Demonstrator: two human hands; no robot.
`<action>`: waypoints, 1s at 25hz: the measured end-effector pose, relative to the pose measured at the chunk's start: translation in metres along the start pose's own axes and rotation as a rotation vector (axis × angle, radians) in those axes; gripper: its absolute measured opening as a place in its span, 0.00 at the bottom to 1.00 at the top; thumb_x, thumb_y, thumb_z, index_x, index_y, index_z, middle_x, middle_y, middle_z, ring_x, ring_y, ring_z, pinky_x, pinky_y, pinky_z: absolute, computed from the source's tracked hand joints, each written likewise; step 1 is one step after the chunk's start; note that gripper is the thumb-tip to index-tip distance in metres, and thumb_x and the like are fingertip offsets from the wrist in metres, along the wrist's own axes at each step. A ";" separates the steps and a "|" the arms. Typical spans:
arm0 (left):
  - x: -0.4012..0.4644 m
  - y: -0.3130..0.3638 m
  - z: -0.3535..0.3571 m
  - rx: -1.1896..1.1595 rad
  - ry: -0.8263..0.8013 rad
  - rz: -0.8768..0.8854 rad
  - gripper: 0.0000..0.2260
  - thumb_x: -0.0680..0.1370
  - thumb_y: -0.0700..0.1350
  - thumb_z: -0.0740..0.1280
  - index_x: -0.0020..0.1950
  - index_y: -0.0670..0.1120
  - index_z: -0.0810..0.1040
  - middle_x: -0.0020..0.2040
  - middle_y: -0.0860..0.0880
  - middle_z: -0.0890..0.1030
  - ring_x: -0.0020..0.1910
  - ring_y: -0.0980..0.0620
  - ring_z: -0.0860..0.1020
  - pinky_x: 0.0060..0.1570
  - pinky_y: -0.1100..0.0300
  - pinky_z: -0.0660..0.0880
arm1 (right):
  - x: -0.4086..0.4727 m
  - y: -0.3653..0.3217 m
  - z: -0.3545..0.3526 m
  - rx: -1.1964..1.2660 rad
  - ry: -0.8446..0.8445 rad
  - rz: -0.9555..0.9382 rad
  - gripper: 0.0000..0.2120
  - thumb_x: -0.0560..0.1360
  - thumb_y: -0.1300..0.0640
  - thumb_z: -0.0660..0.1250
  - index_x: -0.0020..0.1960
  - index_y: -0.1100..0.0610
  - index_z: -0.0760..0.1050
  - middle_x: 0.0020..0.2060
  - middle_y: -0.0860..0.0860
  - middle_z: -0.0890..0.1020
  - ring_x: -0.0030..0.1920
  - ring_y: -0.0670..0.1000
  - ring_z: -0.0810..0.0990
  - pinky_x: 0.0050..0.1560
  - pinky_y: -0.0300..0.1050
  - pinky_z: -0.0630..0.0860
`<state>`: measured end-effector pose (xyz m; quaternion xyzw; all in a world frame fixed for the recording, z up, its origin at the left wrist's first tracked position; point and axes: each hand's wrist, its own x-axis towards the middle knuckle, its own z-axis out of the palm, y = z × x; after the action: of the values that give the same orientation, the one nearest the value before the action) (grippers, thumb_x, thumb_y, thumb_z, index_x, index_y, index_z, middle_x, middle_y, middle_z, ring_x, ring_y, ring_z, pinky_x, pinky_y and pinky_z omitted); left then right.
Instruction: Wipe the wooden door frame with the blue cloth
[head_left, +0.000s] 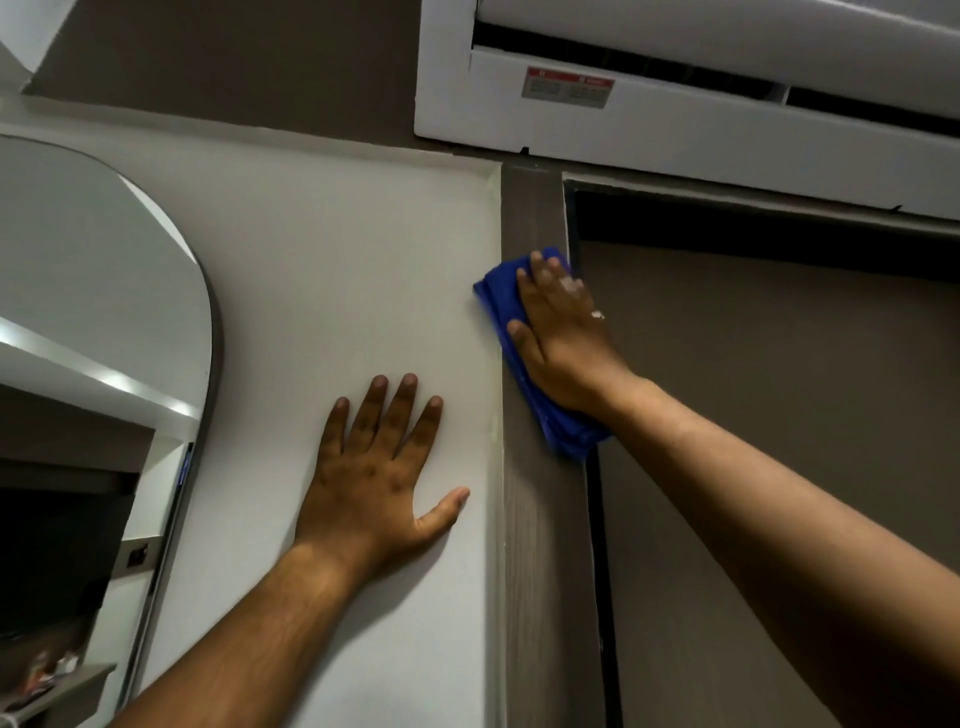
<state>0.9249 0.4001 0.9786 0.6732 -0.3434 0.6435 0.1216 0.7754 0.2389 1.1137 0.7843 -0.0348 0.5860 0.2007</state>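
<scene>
The dark brown wooden door frame (545, 545) runs upright through the middle of the head view, its top corner under the air conditioner. A folded blue cloth (501, 296) lies flat against the frame's upper part. My right hand (558, 338) presses on the cloth, fingers pointing up, covering most of it. My left hand (376, 473) rests flat and spread on the white wall left of the frame, holding nothing.
A white air conditioner (675, 119) hangs just above the frame's top. The brown door (779, 441) fills the right side. An arched mirror (93, 322) hangs on the white wall (337, 260) at the left, a small shelf below it.
</scene>
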 end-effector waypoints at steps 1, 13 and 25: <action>-0.001 0.001 0.000 0.000 -0.003 0.001 0.39 0.75 0.70 0.49 0.80 0.49 0.50 0.81 0.44 0.49 0.80 0.43 0.48 0.74 0.40 0.51 | -0.023 -0.003 0.002 -0.022 -0.005 -0.093 0.29 0.80 0.44 0.46 0.77 0.55 0.45 0.78 0.54 0.45 0.77 0.51 0.40 0.76 0.49 0.39; -0.005 0.002 0.001 -0.003 0.000 0.001 0.39 0.75 0.69 0.47 0.79 0.47 0.53 0.81 0.43 0.52 0.79 0.42 0.50 0.74 0.39 0.53 | -0.018 0.006 -0.002 0.042 -0.029 0.086 0.28 0.82 0.48 0.48 0.77 0.56 0.43 0.78 0.53 0.43 0.77 0.52 0.40 0.76 0.51 0.41; -0.016 0.000 -0.001 0.012 -0.006 0.009 0.38 0.75 0.69 0.45 0.79 0.47 0.56 0.80 0.42 0.54 0.79 0.41 0.51 0.75 0.41 0.52 | -0.145 0.001 0.015 -0.150 -0.112 -0.442 0.29 0.80 0.46 0.53 0.76 0.58 0.53 0.77 0.56 0.54 0.77 0.54 0.48 0.77 0.52 0.46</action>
<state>0.9249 0.4052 0.9639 0.6742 -0.3429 0.6442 0.1136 0.7441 0.2066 0.9751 0.7870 0.0832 0.4794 0.3794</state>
